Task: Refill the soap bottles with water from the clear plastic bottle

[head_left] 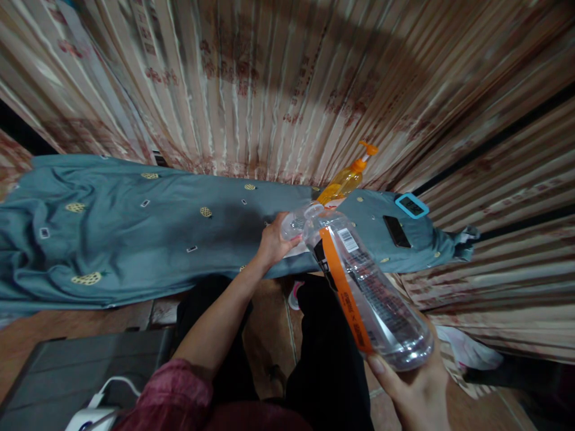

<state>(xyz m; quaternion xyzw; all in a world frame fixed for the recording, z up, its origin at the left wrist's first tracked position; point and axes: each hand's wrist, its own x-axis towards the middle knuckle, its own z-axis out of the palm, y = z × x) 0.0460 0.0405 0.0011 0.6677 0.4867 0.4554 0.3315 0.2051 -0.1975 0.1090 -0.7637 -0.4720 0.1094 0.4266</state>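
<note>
My right hand (415, 386) is wrapped around the base of a large clear plastic bottle (381, 299) with an orange and black label. The bottle is tilted, its neck pointing away to the upper left. At its mouth, my left hand (273, 240) grips a small clear plastic cup (294, 222); the cup and the bottle's neck overlap, and I cannot tell whether they touch. Just beyond them stands a pump bottle (341, 184) of yellow liquid with an orange pump head, its lower part partly hidden by the clear bottle.
A teal cloth (171, 233) with pineapple prints covers the long narrow table. On its right lie a dark phone (397, 231) and a blue-framed digital clock (412, 206). Pleated curtains (251, 90) hang behind. A grey box (103, 353) with a white charger (92, 419) is at lower left.
</note>
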